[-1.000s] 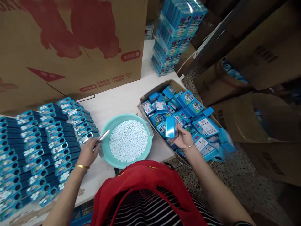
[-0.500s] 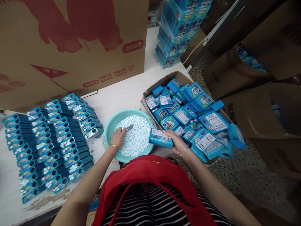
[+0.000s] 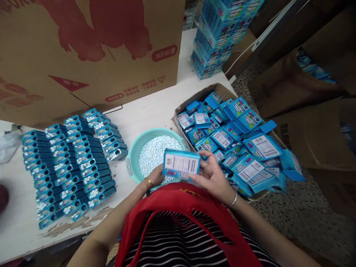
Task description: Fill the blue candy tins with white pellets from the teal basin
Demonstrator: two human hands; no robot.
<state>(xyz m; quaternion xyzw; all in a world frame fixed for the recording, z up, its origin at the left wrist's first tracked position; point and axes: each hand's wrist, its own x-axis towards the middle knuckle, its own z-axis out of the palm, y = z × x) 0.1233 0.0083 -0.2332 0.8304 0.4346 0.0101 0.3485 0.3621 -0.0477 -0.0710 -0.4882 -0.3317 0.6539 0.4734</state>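
My right hand (image 3: 213, 178) grips the right end of a small blue candy box (image 3: 181, 163), its white printed label facing up. The box is over the near side of a turquoise basin (image 3: 134, 150) full of small pale candies (image 3: 155, 152). My left hand (image 3: 156, 176) is at the lower left corner of the box, above the basin's near left part. Its fingers are curled, and their tips are hidden behind the box, so what they hold does not show.
An open carton (image 3: 178, 122) heaped with blue candy boxes (image 3: 222, 137) stands right of the basin. Rows of blue dispensers (image 3: 94, 163), many showing white candies, lie on the left. A large cardboard box (image 3: 111, 74) and stacked blue packs (image 3: 214, 40) are behind.
My right hand has brought the candy box left over the basin and turned its label up. My left hand has drawn back from the candies to the box; its metal tool no longer shows.
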